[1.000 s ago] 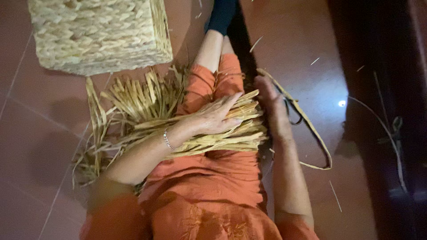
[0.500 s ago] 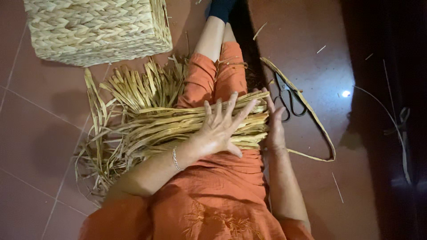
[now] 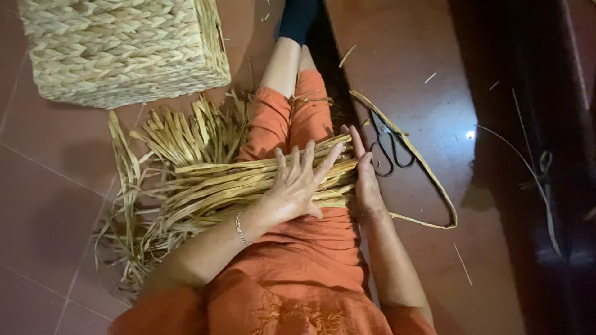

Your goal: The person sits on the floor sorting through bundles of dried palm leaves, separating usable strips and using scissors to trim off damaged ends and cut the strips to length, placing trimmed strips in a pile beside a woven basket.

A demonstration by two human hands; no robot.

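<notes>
I sit on a tiled floor with my legs stretched out in orange trousers. A bundle of dried straw strips lies across my lap. My left hand rests flat on top of the bundle, fingers spread, a thin bracelet at the wrist. My right hand presses against the bundle's right end, fingers extended along the strip tips. Neither hand closes around the strips.
A woven straw basket stands on the floor at the upper left. Dark scissors lie on the tiles right of my legs. A long loose straw strip curves beside them. Loose straw spreads on the left.
My left hand slid down the bundle and spread its fingers flat. My right hand moved in from beside the leg onto the bundle's right end. The scissors came into view.
</notes>
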